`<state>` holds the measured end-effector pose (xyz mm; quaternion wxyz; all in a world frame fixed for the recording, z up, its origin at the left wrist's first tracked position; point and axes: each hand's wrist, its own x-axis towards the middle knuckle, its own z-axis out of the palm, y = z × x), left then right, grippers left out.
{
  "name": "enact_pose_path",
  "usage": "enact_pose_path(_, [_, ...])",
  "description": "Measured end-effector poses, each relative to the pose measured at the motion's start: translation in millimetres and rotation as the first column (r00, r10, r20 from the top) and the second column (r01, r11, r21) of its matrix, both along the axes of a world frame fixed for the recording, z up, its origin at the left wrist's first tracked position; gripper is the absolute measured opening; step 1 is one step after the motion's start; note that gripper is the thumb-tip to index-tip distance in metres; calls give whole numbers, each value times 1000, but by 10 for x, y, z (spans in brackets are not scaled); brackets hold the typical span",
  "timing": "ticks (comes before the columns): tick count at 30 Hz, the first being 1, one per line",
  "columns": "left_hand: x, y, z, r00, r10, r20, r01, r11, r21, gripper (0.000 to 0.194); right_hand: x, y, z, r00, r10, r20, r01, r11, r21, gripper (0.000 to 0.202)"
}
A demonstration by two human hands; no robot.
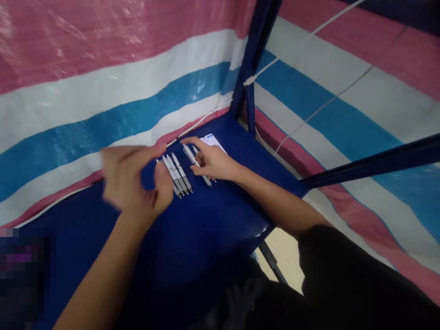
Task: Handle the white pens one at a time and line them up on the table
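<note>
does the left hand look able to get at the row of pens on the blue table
Probably yes: the left hand hovers just beside the row of pens on the blue table, with nothing between them. The right hand rests on other pens further right, out of the way.

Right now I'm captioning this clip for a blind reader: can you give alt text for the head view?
Two bare hands work over white pens lined up on a blue table: the right hand rests on two pens, the blurred left hand hovers beside the row. Striped pink, white and blue tarpaulin hangs behind.
</note>
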<state>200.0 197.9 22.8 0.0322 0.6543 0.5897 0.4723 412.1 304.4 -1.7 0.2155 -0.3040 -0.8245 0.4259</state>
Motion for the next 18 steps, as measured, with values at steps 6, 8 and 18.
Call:
enact_pose_path(6, [6,458,-522,974,35,-223,-67,988,-141,24,-23,60,9,999,-11,32,13,999,-36,64])
enact_pose_path(8, [2,484,-641,951,75,-299,-124,981,-150,29,-33,77,10,999,-3,41,5,999,-54,63])
enact_pose_path(18, [-47,591,-758,902,63,-427,-145,976,-163,35,-144,-32,33,992,14,125,-1,995,-104,64])
